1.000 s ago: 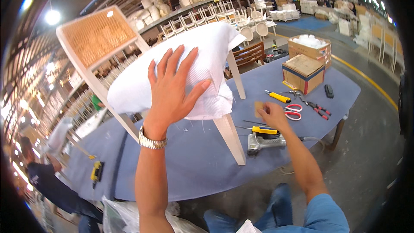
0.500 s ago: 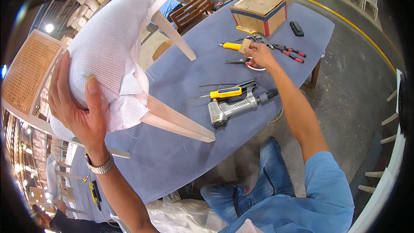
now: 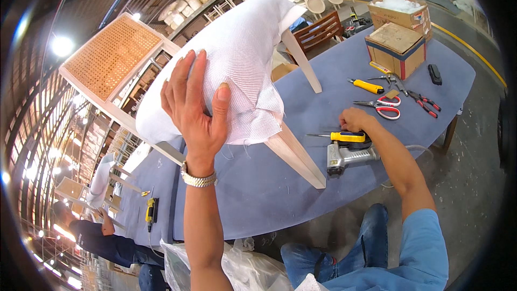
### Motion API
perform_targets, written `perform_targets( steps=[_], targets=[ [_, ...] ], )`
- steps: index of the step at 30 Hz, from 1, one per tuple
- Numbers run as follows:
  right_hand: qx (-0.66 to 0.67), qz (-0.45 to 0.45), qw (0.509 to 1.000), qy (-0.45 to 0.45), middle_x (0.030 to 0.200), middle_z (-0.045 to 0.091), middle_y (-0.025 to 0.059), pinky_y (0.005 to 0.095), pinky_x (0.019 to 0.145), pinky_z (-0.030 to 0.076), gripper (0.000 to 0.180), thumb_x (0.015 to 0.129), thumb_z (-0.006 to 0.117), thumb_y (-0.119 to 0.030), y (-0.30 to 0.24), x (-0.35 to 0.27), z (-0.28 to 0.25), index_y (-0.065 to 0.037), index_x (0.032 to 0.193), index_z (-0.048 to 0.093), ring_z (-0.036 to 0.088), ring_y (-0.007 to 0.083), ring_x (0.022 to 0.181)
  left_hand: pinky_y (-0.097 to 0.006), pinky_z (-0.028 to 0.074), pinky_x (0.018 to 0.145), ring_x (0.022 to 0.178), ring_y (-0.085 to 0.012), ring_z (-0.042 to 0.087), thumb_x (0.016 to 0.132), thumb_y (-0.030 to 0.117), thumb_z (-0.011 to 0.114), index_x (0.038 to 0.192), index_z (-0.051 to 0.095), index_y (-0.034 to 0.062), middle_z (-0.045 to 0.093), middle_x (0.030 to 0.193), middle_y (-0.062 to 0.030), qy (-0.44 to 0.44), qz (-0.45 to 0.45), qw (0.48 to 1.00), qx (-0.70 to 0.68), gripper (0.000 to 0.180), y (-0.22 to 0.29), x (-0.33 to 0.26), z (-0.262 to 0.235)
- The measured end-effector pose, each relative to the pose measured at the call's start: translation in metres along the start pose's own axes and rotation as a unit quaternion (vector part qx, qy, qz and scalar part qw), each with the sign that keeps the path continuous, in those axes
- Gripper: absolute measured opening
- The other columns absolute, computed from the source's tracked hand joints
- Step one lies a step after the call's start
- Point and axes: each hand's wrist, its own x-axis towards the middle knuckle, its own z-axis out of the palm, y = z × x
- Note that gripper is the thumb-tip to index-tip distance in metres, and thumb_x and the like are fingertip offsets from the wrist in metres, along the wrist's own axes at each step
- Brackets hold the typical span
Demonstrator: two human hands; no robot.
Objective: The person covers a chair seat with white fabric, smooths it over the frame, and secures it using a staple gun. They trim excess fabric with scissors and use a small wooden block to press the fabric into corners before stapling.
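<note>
My left hand, fingers spread, presses flat on the white woven fabric of a chair seat tipped on its side. The fabric is folded at the corner beside a pale wooden leg. Just beyond the yellow-handled screwdriver is my right hand, its fingers curled down toward the tabletop; anything in them is hidden. Below the screwdriver lies a silver air stapler. Red-and-white-handled scissors and a small tan block rest farther back.
On the blue-covered table are a yellow utility knife, red-handled pliers, a black case and a cardboard box. The chair's cane back juts out left. Another person works at the lower left.
My right hand has left the tan block near the scissors and come nearer, beside the screwdriver. My left hand stays on the seat fabric. The view has swung left.
</note>
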Motion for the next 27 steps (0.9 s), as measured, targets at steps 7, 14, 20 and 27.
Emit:
perform_targets(
  steps=[7, 14, 20, 27],
  targets=[
    [0.284, 0.026, 0.875, 0.39, 0.073, 0.068, 0.0142, 0.044, 0.067, 0.053, 0.022, 0.092, 0.058, -0.012, -0.032, -0.058, -0.058, -0.01, 0.112, 0.063, 0.071, 0.0292, 0.075, -0.045, 0.024, 0.12, 0.148, -0.0352, 0.028, 0.102, 0.022, 0.055, 0.156, 0.024, -0.0011, 0.018, 0.164, -0.0205, 0.132, -0.295, 0.935, -0.146, 0.067, 0.084, -0.1, 0.022],
    [0.429, -0.077, 0.837, 0.33, 0.094, 0.075, 0.0102, 0.0293, 0.063, 0.054, 0.023, 0.1, 0.052, -0.012, -0.059, -0.112, -0.099, -0.002, 0.119, 0.06, 0.067, 0.015, 0.068, -0.032, 0.054, 0.083, 0.092, -0.0188, 0.066, 0.094, 0.01, 0.069, 0.123, 0.053, -0.0072, 0.065, 0.105, -0.012, -0.035, -0.483, 0.744, -0.46, 0.038, 0.127, -0.146, 0.087],
    [0.43, -0.157, 0.825, 0.332, 0.095, 0.073, 0.0083, 0.0243, 0.062, 0.051, 0.023, 0.101, 0.059, -0.02, -0.134, -0.158, -0.12, 0.001, 0.11, 0.064, 0.065, 0.0094, 0.073, -0.028, 0.053, 0.065, 0.076, -0.0134, 0.066, 0.093, 0.012, 0.071, 0.107, 0.059, -0.0039, 0.067, 0.089, -0.0082, 0.055, -0.498, 0.719, -0.481, 0.024, 0.103, -0.17, 0.019],
    [0.45, -0.252, 0.762, 0.392, 0.081, 0.067, 0.0073, 0.0234, 0.058, 0.047, 0.033, 0.106, 0.054, -0.029, -0.192, -0.19, -0.132, 0.002, 0.102, 0.064, 0.06, 0.0098, 0.064, -0.035, 0.053, 0.091, 0.107, -0.0196, 0.065, 0.092, 0.024, 0.075, 0.131, 0.055, -0.0024, 0.066, 0.122, -0.0125, -0.068, -0.503, 0.691, -0.514, 0.052, 0.055, -0.212, -0.075]
  ],
)
